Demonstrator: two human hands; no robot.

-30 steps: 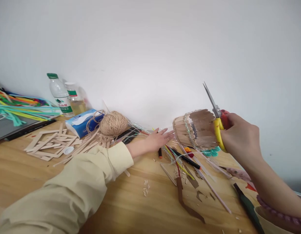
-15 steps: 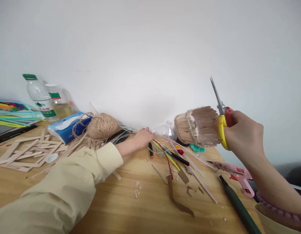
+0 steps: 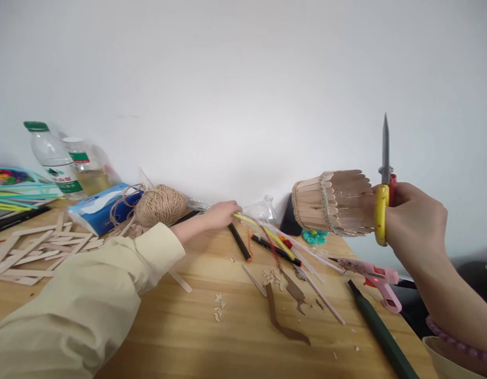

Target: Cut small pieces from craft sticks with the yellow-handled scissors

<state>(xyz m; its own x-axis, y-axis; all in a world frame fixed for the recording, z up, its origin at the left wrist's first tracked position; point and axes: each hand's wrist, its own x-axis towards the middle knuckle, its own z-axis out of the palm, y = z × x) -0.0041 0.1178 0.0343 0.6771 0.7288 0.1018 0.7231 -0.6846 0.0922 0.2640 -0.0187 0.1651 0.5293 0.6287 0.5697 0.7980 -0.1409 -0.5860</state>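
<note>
Left hand [image 3: 223,214] closed, fingers curled at the upper ends of a small bundle of fuzzy stems [image 3: 267,229], one yellow and one dark red; the stems slant down to the right above the counter [image 3: 188,326]. Right hand [image 3: 419,218] gripping scissors [image 3: 385,176] by their yellow and red handles, blades together and pointing up. Wooden-stick basket [image 3: 312,205] lies tipped sideways just left of the scissors, scalloped open end toward the right hand; whether the fingers also hold its rim cannot be told, as the handles cover that spot. Silvery trim runs around the basket's middle. Teal flower [image 3: 314,236] sits below the basket. Pink glue gun [image 3: 371,273] rests near the right forearm, dark green tool [image 3: 379,326] in front of it. Black marker [image 3: 240,242] lies just below the left hand; ball of twine [image 3: 160,205] stands to its left, beside a blue tissue pack [image 3: 105,208].
</note>
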